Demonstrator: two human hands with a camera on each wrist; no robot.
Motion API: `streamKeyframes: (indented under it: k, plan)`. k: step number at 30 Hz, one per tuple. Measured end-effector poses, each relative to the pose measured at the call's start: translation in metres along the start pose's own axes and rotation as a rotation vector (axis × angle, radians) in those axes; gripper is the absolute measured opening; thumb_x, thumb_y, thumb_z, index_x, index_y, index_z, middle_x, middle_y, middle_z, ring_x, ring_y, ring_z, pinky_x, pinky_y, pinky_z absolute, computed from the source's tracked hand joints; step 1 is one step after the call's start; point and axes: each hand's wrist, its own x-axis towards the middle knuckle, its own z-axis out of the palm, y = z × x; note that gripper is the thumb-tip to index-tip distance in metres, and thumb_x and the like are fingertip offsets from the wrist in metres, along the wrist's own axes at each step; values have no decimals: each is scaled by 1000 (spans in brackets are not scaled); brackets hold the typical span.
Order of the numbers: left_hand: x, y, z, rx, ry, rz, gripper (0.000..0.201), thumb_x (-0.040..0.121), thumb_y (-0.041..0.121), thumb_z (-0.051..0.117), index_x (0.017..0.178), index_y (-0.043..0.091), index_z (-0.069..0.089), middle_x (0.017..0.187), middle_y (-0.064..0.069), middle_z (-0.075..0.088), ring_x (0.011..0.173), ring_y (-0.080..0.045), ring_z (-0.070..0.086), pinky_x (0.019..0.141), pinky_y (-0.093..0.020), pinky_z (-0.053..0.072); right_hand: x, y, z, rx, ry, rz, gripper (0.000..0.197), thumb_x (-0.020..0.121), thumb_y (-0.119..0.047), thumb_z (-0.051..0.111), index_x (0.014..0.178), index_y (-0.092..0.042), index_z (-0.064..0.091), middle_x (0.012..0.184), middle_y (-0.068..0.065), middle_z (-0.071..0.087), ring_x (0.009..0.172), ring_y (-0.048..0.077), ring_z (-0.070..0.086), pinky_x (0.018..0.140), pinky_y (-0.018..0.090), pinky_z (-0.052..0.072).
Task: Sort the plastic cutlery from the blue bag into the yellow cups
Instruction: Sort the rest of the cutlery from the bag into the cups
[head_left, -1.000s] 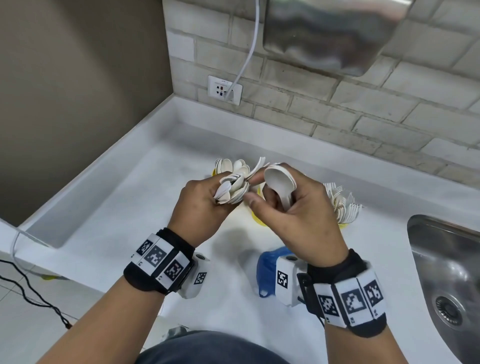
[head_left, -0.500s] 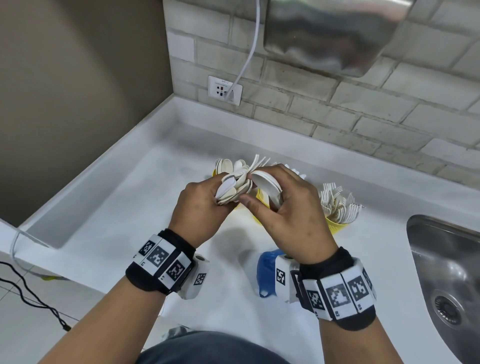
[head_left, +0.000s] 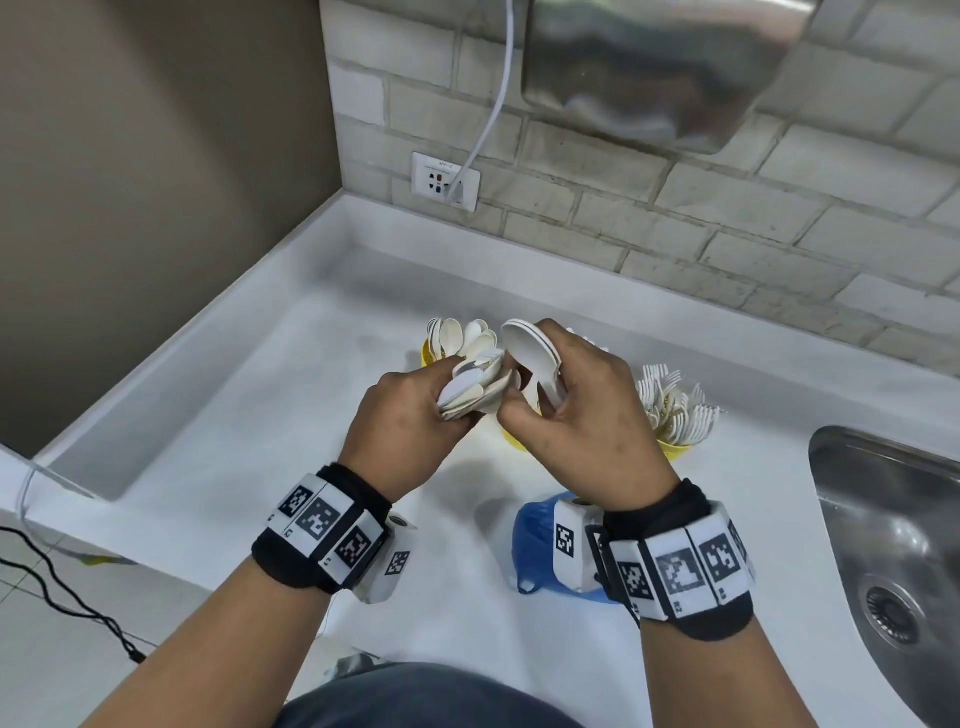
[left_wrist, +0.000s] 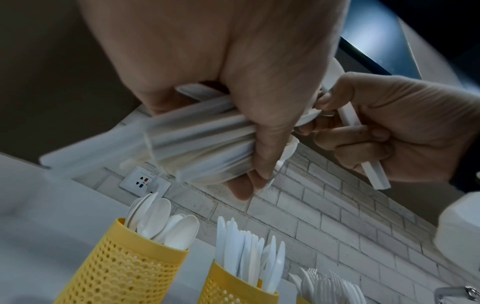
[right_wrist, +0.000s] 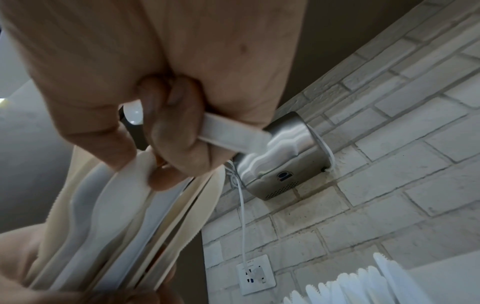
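Observation:
My left hand (head_left: 415, 410) grips a bundle of white plastic cutlery (head_left: 478, 387) above the counter; its handles (left_wrist: 197, 139) fan out below my fist. My right hand (head_left: 566, 415) holds a couple of white spoons (head_left: 532, 351) by their handles (right_wrist: 233, 133), and its thumb and fingertips touch the bundle. Three yellow perforated cups stand behind: one with spoons (left_wrist: 124, 265), one with knives (left_wrist: 233, 286), one with forks (head_left: 675, 447). The blue bag (head_left: 535, 545) lies crumpled on the counter under my right wrist.
A steel sink (head_left: 893, 561) lies at the right. The white counter (head_left: 260, 415) has a raised rim at the left and back. On the brick wall are a socket (head_left: 445, 181) with a white cable and a metal appliance (head_left: 649, 67).
My right hand has drawn its spoons slightly up and right of the bundle while its thumb stays against it. The left hand has barely moved.

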Motion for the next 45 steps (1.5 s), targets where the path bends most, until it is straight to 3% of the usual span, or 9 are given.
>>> streamKeyframes:
  k: [3,14,22,26,27,29,31,39,45]
  plan:
    - [-1,0,1,12,-4,1,23,80,28,80,97,33,66,70,2,68,65,-28,59,61,-34,50,2,-1,-1,-16,-44,-5,26,83,-5,70,89,-26,57,65,-19,51,64,1,52,62,8,34]
    - [-3,4,1,-32,-47,2,37,74,44,66,109,43,54,78,2,73,74,-32,66,67,-41,55,7,4,-7,103,-170,52,20,81,2,60,76,-17,57,65,-11,51,66,9,50,63,17,36]
    - [-3,5,4,-131,-72,-50,27,78,50,72,102,40,64,75,9,74,75,-20,71,73,-40,57,14,11,-13,83,-181,70,22,82,0,52,89,-16,65,80,-3,69,77,16,62,75,37,52]
    - [-5,2,3,-101,-99,-56,30,78,55,70,104,42,62,76,9,74,77,-20,71,74,-41,57,17,12,-26,107,-133,81,48,82,7,51,74,-41,55,73,-21,67,72,2,61,70,18,46]
    - [-5,1,3,-99,-104,-58,30,79,54,71,105,43,61,76,9,74,76,-19,71,74,-40,57,19,15,-28,88,-123,96,48,82,4,51,75,-44,53,76,-19,70,73,4,62,72,21,48]
    - [-5,1,3,-99,-115,-58,30,82,51,75,107,46,59,77,12,74,76,-16,71,75,-39,57,22,19,-31,48,-102,115,30,82,-4,51,76,-33,53,77,-2,71,76,20,62,73,37,52]
    - [-5,0,4,-95,-122,-57,29,84,48,77,107,48,59,77,13,74,77,-13,71,76,-38,57,23,23,-33,59,-65,118,14,84,-6,52,76,-17,53,72,4,62,71,24,55,69,37,48]
    - [-3,0,7,-9,-47,-12,32,83,55,68,111,42,57,74,8,74,75,-22,69,72,-39,56,12,26,-15,307,115,244,18,86,-14,57,102,-22,58,88,-1,67,78,18,60,65,33,44]
    - [-3,4,6,69,3,30,34,85,57,63,111,39,51,73,0,72,69,-34,65,64,-41,55,0,25,0,447,207,346,22,89,-24,72,101,-7,68,63,-20,60,57,2,56,62,21,42]
